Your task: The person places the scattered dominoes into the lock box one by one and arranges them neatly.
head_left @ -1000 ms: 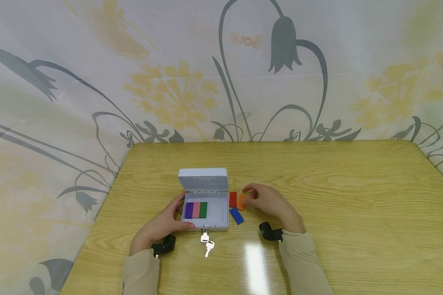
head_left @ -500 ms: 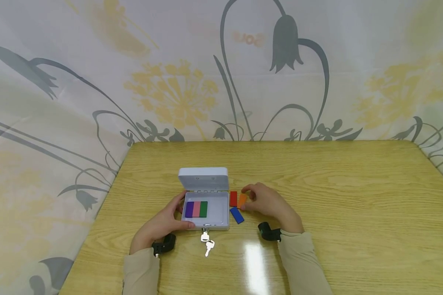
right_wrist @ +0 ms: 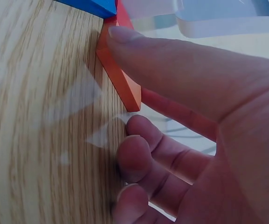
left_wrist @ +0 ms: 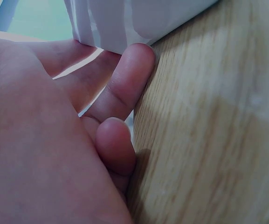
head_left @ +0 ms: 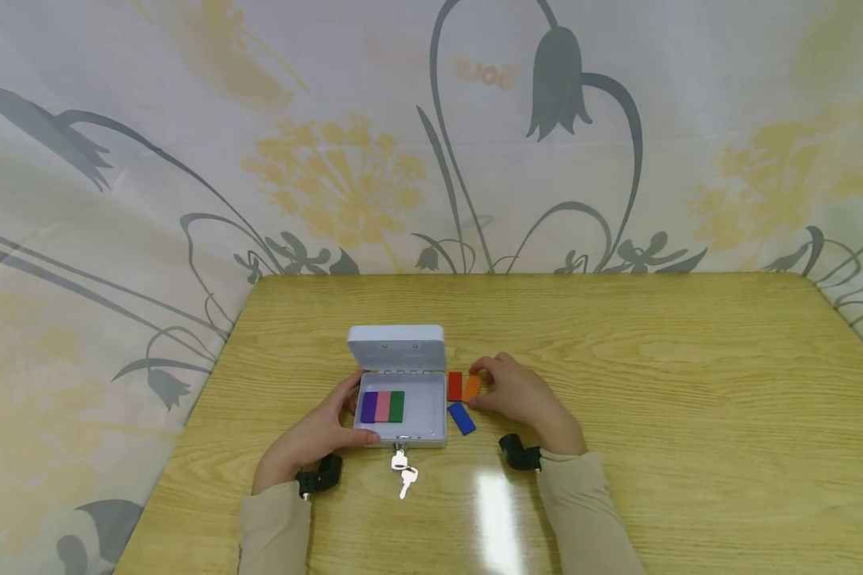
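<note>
A white metal cash box (head_left: 424, 407) stands with its lid (head_left: 397, 347) raised. Inside lie a purple block (head_left: 369, 407), a pink block (head_left: 383, 407) and a green block (head_left: 397, 407), side by side. My left hand (head_left: 315, 438) holds the box's left front corner, thumb on the front rim and fingers along the side. Right of the box, my right hand (head_left: 521, 393) pinches an orange block (right_wrist: 118, 77) between thumb and index finger; the block is still down at the table. Close by lie a red block (head_left: 455, 386) and a blue block (head_left: 462, 418).
Two keys (head_left: 407, 479) hang from the lock at the box's front, over the wooden table (head_left: 690, 399). A patterned curtain (head_left: 431, 160) rises behind the table's far edge. Each wrist wears a black camera (head_left: 521, 454).
My right hand has shifted slightly to the left, its thumb and index finger closing on the orange block. The left hand and the box have stayed in place.
</note>
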`<state>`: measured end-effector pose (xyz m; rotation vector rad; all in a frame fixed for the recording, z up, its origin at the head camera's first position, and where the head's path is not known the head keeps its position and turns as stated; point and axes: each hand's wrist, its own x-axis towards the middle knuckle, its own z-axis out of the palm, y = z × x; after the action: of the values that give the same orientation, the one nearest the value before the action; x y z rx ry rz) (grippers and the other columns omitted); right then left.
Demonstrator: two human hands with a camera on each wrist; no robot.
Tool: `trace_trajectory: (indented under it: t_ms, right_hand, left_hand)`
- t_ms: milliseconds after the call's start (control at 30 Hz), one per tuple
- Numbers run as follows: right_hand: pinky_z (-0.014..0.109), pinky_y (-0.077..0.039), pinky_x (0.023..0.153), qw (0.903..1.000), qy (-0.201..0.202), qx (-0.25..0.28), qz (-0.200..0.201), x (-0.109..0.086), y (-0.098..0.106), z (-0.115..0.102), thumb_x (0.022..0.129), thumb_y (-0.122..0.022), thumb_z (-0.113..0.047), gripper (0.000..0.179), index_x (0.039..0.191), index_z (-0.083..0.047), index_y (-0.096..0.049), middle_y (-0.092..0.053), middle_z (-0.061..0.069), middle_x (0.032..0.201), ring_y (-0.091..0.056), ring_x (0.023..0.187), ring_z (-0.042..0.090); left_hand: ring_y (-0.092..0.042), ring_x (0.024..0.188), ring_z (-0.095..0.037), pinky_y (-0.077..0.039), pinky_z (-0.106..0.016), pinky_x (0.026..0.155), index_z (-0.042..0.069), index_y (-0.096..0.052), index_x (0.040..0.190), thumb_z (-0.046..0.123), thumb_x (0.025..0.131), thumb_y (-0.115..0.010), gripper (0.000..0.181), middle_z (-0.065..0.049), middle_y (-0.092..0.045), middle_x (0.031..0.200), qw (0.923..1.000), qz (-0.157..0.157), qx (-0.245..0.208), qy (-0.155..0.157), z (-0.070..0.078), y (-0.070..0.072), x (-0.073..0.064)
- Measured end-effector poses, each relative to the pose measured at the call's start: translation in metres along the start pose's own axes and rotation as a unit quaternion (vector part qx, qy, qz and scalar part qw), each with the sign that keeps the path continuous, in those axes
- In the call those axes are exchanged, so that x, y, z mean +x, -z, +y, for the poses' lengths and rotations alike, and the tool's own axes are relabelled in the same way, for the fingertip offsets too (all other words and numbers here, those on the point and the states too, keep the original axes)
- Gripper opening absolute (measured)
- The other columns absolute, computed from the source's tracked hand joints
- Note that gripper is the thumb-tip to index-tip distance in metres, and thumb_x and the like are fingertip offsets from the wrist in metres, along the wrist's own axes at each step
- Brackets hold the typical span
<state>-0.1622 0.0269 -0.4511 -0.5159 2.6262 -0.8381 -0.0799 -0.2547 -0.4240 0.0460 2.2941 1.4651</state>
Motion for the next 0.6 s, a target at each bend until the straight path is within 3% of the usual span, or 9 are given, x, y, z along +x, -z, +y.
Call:
trace_trajectory:
  t_ms: [233,600]
  right_hand:
    - [0.036,-0.042,0.076,0.9999,0.007,0.002,0.008,0.0011,-0.0014,0.0025,0.073,-0.071,-0.026,0.044,0.114,-0.016,-0.057,-0.048,0.002,0.102,-0.052,0.090,0.019]
    - [0.029,-0.039,0.062,0.9997,0.016,-0.019,0.001,0.0029,-0.0023,0.0014,0.074,-0.073,-0.026,0.049,0.119,-0.016,-0.055,-0.043,0.004,0.104,-0.046,0.070,0.017]
  left_hand:
    - [-0.041,0.105,-0.027,-0.035,-0.038,0.087,0.016,-0.010,0.144,0.016,0.070,-0.076,0.100,-0.013,-0.034,0.132,1.0000,0.000,-0.005,-0.003,-0.0030,-0.0002,0.0016]
    - [-0.042,0.105,-0.028,-0.036,-0.037,0.086,0.016,-0.009,0.144,0.015,0.071,-0.076,0.099,-0.014,-0.035,0.132,1.0000,0.001,-0.002,-0.002,-0.0027,-0.0002,0.0017]
